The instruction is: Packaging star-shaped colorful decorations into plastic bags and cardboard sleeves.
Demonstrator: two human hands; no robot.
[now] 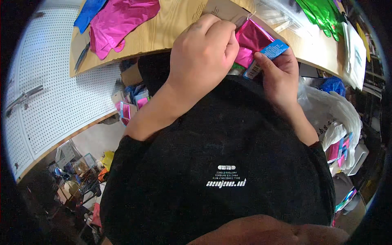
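Observation:
My right hand [281, 73] pinches a small flat packet with a blue printed card [274, 49] between thumb and fingers. Shiny folded pink foil [255, 36] shows in the packet, with a barcode strip at its lower corner. Just left of the packet, my left hand [204, 47] is closed, its fingertips by the packet's upper left edge; what they grip is hidden. Behind both hands lies a brown cardboard piece [222, 9] on the wooden table [163, 28].
Flat pink foil [118, 22] and blue foil [87, 14] lie at the table's far left, beside a dark slim tool [82, 56]. Green foil [320, 16] is at the far right. Below right hangs a white plastic bag [347, 110] with packets; left stands white pegboard [73, 92].

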